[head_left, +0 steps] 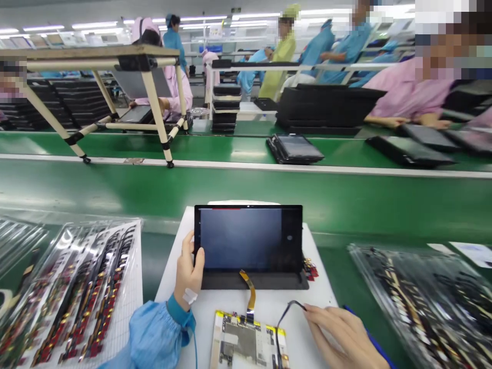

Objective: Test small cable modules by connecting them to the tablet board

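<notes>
My left hand (190,269) grips the left edge of a tablet screen (246,238), thumb on its front face. The screen stands tilted up on a dark grey base strip (253,281), its display dim with a red line near the top. From its lower edge an orange ribbon cable (250,292) runs down to a circuit board (246,341) with yellow tape along its top. My right hand (334,330) pinches the end of a thin black cable (286,310), which arcs up from the board's right side. Small red and gold parts (310,269) lie beside the screen's right edge.
Clear trays of flex cables lie left (88,292) and right (418,302) of the white work board (172,261). Beyond runs a green conveyor (346,200) with stacked tablets (295,147) and a pipe-framed stand (154,102). Several people in pink, blue and yellow work behind it.
</notes>
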Motion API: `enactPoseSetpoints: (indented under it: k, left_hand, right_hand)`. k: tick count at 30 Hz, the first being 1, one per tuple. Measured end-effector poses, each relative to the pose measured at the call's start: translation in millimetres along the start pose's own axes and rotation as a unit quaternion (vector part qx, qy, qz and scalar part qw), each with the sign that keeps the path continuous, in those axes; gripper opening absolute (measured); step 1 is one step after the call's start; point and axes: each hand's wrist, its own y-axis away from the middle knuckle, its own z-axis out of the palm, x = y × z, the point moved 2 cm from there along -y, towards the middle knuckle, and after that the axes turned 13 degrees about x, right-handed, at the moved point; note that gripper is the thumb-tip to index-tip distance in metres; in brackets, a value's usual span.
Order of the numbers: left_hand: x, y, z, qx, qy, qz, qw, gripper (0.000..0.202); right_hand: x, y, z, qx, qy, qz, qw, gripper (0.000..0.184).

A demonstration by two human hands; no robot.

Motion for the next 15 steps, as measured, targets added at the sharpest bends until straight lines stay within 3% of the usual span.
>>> enactPoseSetpoints:
  k: [3,7,12,14,15]
  left_hand:
    - [-6.1,-2.9,-0.1,0.003,0.014,0.0,1.0,0.052]
    - [-12.4,-7.6,-1.2,0.042,0.005,0.031,0.999,0.051]
    - [3.7,-0.1,-14.5,0.126,-0.063,0.13,0.981,0.05]
    - [17.9,10.9,-20.8,0.083,-0.082,0.19,0.975,0.044]
    - [25.2,17.7,-22.8,0.033,-0.085,0.229,0.969,0.04]
  right_hand:
    - [-3.1,1.1,9.1,0.009,-0.047,0.031,0.998,0.014]
    - [-8.9,-8.4,18.0,-0.006,-0.066,0.02,0.998,0.013]
    - [-17.6,-22.9,18.1,0.007,-0.055,0.0,0.998,0.013]
    - [-17.1,-27.5,18.4,0.021,-0.049,-0.005,0.999,0.013]
    - [-15.2,-30.5,19.5,0.028,-0.044,-0.007,0.999,0.015]
